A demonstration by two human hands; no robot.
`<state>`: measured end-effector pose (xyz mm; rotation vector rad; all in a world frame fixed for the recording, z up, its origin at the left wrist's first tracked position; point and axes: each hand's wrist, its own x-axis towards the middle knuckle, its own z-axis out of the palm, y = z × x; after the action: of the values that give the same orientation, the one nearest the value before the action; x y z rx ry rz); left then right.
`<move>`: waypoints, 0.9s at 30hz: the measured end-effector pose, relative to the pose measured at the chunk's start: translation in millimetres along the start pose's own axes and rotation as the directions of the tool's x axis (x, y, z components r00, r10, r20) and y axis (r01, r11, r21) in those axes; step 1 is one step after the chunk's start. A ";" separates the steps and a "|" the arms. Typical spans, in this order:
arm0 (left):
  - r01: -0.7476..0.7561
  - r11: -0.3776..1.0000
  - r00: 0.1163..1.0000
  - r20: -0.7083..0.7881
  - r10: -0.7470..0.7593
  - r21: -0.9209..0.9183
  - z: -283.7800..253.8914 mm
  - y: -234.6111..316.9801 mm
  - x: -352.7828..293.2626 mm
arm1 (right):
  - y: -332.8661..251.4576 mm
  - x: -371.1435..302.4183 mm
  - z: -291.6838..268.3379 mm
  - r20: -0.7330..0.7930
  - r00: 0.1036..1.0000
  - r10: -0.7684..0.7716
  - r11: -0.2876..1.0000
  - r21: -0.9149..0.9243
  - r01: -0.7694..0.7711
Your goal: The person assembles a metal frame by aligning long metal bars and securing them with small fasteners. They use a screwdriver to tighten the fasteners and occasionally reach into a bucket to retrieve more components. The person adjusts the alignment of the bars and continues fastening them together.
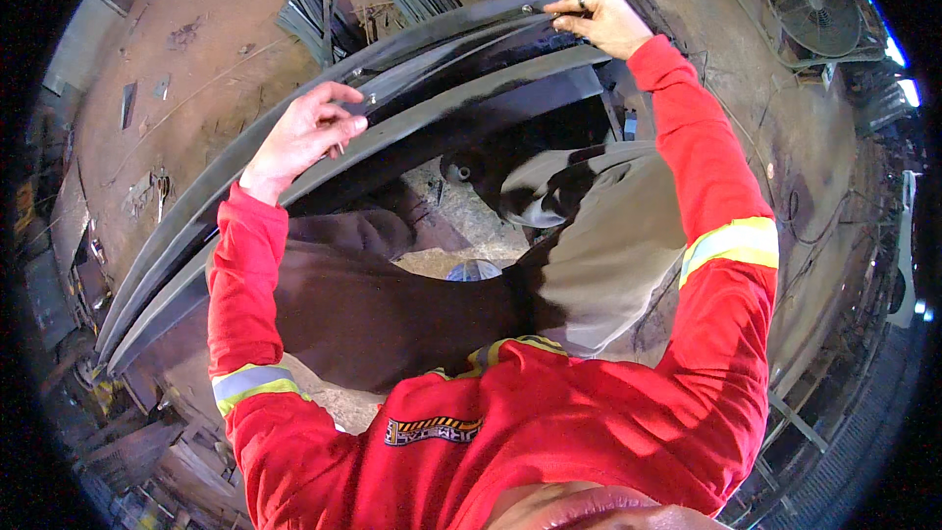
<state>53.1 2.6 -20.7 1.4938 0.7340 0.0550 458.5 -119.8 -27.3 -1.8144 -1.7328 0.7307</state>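
Long dark metal strips [432, 103] are gripped along their top edge: left hand [306, 132] pinched closed on them, right hand [603, 22] likewise; bare floor [226, 29] is seen beyond.

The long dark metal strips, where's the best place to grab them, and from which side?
Probably along the top edge, coming from above, with the hands far apart. The long dark metal strips stand on edge in a stack, so the thin upper edges are what is free to pinch. They stretch well past both arms, so a wide hold looks steadier. The left hand and right hand sit that way.
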 end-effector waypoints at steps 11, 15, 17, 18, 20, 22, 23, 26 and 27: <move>-0.100 0.822 0.883 -0.330 0.333 0.561 20.9 -39.3 31.0 | 63.4 1.0 40.5 0.101 0.992 -0.074 0.951 -0.292 0.100; -0.178 0.734 0.852 -0.271 0.449 0.655 25.5 -36.4 36.5 | 71.3 -4.4 40.1 0.076 0.996 -0.040 0.938 -0.340 0.064; -0.177 0.682 0.852 -0.237 0.467 0.709 24.5 -39.4 38.5 | 76.5 -5.1 41.4 0.068 0.997 -0.023 0.949 -0.312 0.043; -0.161 0.711 0.864 -0.250 0.437 0.685 23.8 -39.4 38.9 | 79.3 -3.7 40.6 0.070 0.997 -0.013 0.958 -0.284 0.032; -0.115 0.764 0.888 -0.279 0.365 0.635 20.2 -41.2 35.4 | 80.8 -3.0 43.0 0.077 0.997 -0.021 0.957 -0.288 0.042; -0.138 0.773 0.890 -0.265 0.371 0.619 16.7 -46.1 39.1 | 78.5 -3.2 44.9 0.088 0.994 -0.066 0.934 -0.345 0.092; -0.140 0.745 0.892 -0.243 0.380 0.652 14.8 -44.4 41.8 | 75.4 -3.9 44.0 0.095 0.992 -0.082 0.924 -0.367 0.112; -0.153 0.778 0.923 -0.193 0.333 0.610 13.4 -48.5 39.4 | 69.1 -11.0 40.9 0.096 0.990 -0.099 0.907 -0.401 0.130; -0.171 0.754 0.920 -0.170 0.353 0.634 10.1 -53.9 37.5 | 66.9 -7.5 43.4 0.111 0.985 -0.133 0.907 -0.387 0.166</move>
<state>65.7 4.8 -85.9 2.2497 0.8008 0.2752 476.1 -130.0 -104.8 -1.8955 -2.1726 0.4161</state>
